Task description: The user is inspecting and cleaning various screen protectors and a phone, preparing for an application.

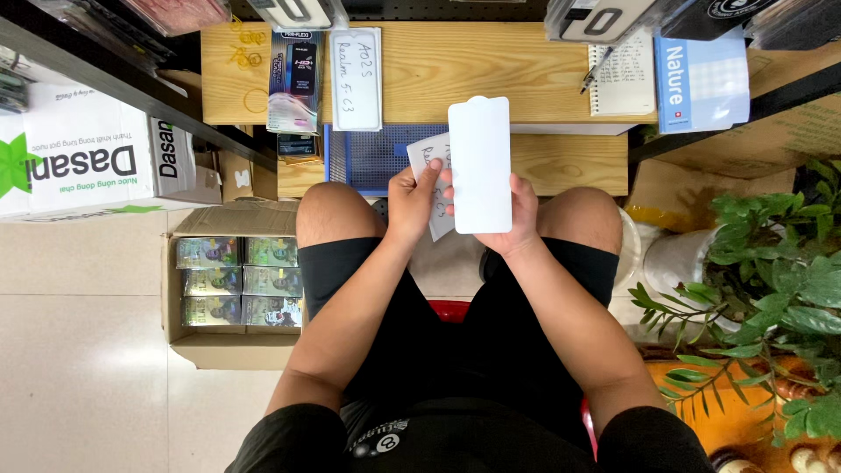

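The right hand [515, 210] held a white sheet [480, 165] by its bottom edge above the counter's [561, 162] near edge, the left hand [412, 200] pinched a paper [435, 188] behind it, and the sheet looked thin, stiff and breakable, best held by its edges.

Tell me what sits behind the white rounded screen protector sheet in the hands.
Behind the white rounded sheet, a handwritten paper sleeve pinched by the left hand; its right part is covered. Right hand supports the sheet.
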